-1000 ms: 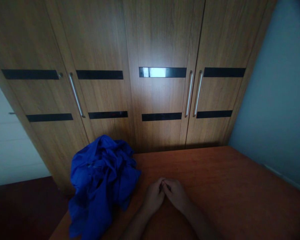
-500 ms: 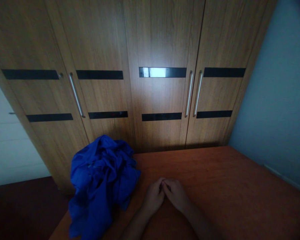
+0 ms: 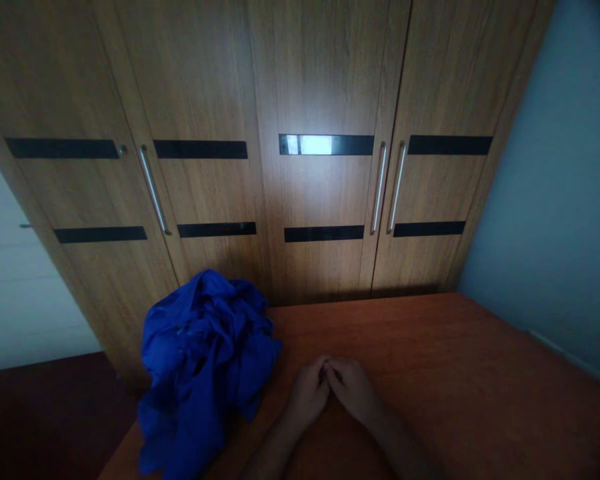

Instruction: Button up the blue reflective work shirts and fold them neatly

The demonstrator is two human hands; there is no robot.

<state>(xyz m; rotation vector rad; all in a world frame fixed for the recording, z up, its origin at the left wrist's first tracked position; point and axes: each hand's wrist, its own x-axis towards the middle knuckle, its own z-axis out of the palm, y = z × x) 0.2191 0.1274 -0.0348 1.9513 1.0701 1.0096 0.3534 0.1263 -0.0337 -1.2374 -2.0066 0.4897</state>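
My left hand (image 3: 309, 392) and my right hand (image 3: 354, 388) rest together on the reddish-brown wooden table (image 3: 405, 333). Their fingers are curled in and meet at the tips, thumbs side by side, and nothing shows between them. The undersides of both hands are hidden. Left of my left hand, a short gap away, lies a crumpled heap of bright blue cloth (image 3: 210, 360). Its folds hide what kind of piece it is, and part of it reaches down to the table's left front edge.
Behind the table stands a wooden wardrobe (image 3: 320, 267) with dark strips and metal bar handles (image 3: 379, 190). A pale wall (image 3: 555, 233) borders the right side. At left are a white panelled surface (image 3: 25, 300) and a dark red floor (image 3: 55, 413).
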